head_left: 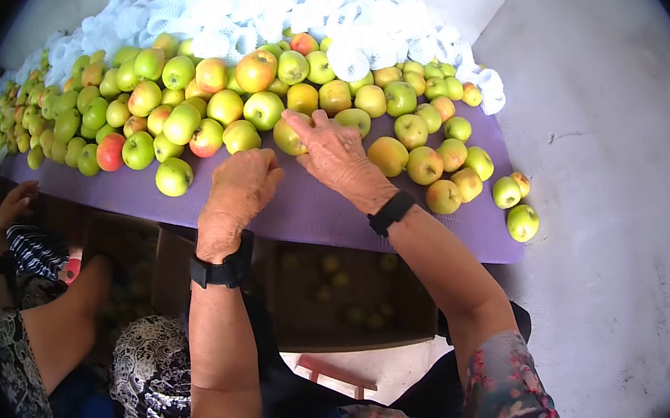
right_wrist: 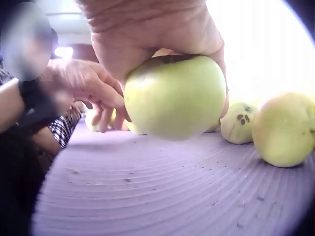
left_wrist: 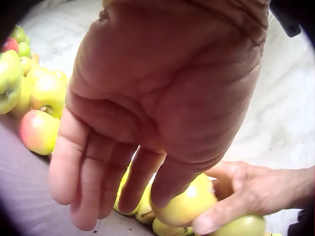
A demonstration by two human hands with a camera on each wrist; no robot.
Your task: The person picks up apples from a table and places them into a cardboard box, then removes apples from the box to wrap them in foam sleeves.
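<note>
My right hand (head_left: 333, 156) is over the purple ribbed mat (head_left: 314, 203), near the front of the apple pile. In the right wrist view its thumb and fingers grip a green apple (right_wrist: 174, 98). A yellow-green apple (head_left: 288, 138) shows beside its fingers in the head view. To its left, my left hand (head_left: 239, 188) hovers low above the mat, palm down and holding nothing. Its fingers (left_wrist: 88, 167) hang loosely bent in the left wrist view. A pale green apple (head_left: 242, 136) lies just beyond this hand.
Green, yellow and reddish apples (head_left: 181, 123) cover the mat's back and left. White foam nets (head_left: 249, 10) are heaped behind them. Several apples (head_left: 523, 223) sit at the right edge. Below stands a cardboard box (head_left: 411, 315) with apples inside. Another person's hand (head_left: 15, 206) is at left.
</note>
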